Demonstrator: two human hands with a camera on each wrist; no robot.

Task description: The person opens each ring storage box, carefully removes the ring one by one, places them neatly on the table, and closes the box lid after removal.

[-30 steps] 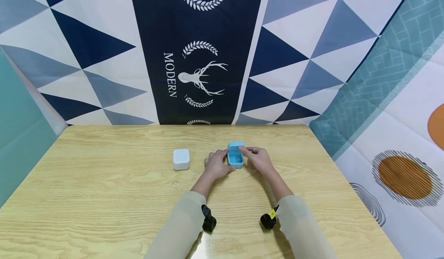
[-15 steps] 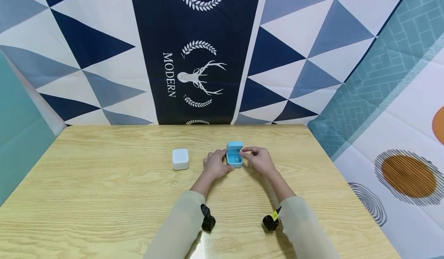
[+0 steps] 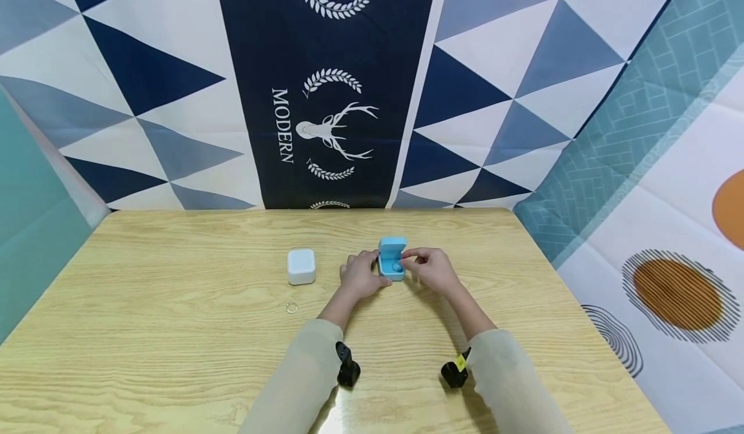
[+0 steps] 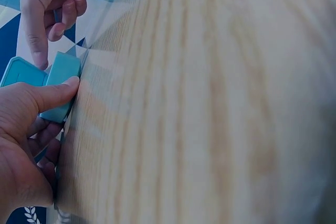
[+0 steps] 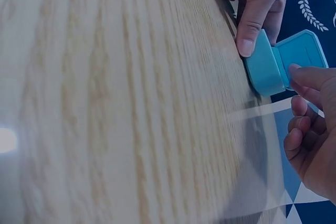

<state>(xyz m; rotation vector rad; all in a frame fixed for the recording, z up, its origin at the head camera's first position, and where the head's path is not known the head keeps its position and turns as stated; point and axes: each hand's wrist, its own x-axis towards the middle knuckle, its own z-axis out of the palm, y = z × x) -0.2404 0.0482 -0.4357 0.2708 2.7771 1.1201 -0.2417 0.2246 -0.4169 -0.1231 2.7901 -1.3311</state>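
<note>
A light blue ring box [image 3: 391,272] stands on the table with its lid [image 3: 392,243] raised. A ring [image 3: 397,267] shows inside its base. My left hand [image 3: 359,276] grips the base from the left, thumb on the near side, as the left wrist view also shows. From the right, my right hand [image 3: 431,269] reaches in with thumb and index finger close together right at the ring. In the right wrist view its fingertips [image 5: 295,70] overlap the mouth of the box [image 5: 264,72]; whether they pinch the ring I cannot tell.
To the left stands a white rounded box [image 3: 301,266]. Nearer to me lies a second, thin ring [image 3: 292,307] on the wooden table [image 3: 174,330]. Patterned cloth [image 3: 325,124] hangs behind the table's far edge.
My right hand has left the raised lid and come down to the ring inside the box. My left hand keeps its grip on the base.
</note>
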